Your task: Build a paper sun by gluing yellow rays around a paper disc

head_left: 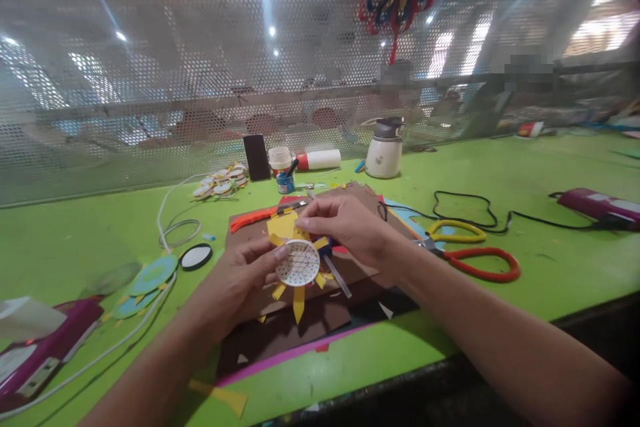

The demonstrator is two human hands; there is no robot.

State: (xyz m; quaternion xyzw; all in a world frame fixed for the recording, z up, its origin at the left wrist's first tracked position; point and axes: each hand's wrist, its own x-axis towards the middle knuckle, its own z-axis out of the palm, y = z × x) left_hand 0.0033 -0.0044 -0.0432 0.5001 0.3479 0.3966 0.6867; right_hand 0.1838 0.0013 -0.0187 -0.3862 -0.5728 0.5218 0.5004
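My left hand [255,267] pinches a round white dotted disc [306,273] at its left edge, thumb on top. Yellow paper strips stick out around the disc, and one pointed yellow strip [299,305] hangs from its lower edge. At the disc's upper edge the fingers of my right hand [345,223] are closed on a small yellow paper strip [301,229]. Partly hidden under my right hand lies a blue tool, with a clear stick [339,277] beside it. Brown sheets [310,330] lie below, with yellow paper [281,225] and an orange-handled cutter [255,219] behind the disc.
Large scissors [470,253] with yellow and red handles lie to the right. Purple power strips [597,205] stand at both sides, with cables across the green table [550,267]. A white bottle [384,150], a phone [257,157] and small jars [285,181] stand along the mesh screen.
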